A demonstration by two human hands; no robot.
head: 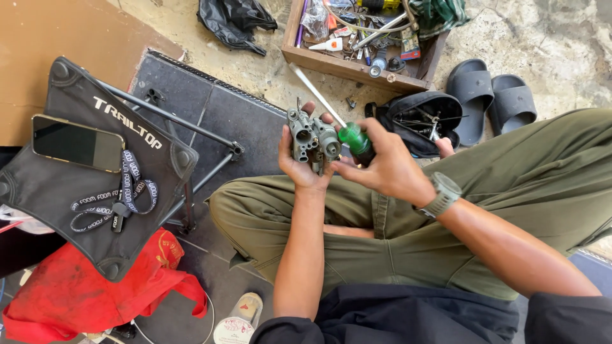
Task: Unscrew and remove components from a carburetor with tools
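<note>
My left hand (298, 167) cups a grey metal carburetor (312, 138) from below, fingers curled round its left side. A screwdriver with a green handle (354, 139) is gripped in my right hand (387, 167); its pale shaft (317, 94) points up and left, past the carburetor. Both hands meet above my crossed legs in olive trousers (497, 185). A grey watch (441, 194) is strapped to my right wrist.
A wooden tool tray (357, 66) full of parts lies ahead, a black tool pouch (421, 118) and grey slippers (491, 95) to its right. At left a black folding stool (76, 191) carries a phone (78, 143) and a lanyard (118, 200). A red bag (83, 290) lies below.
</note>
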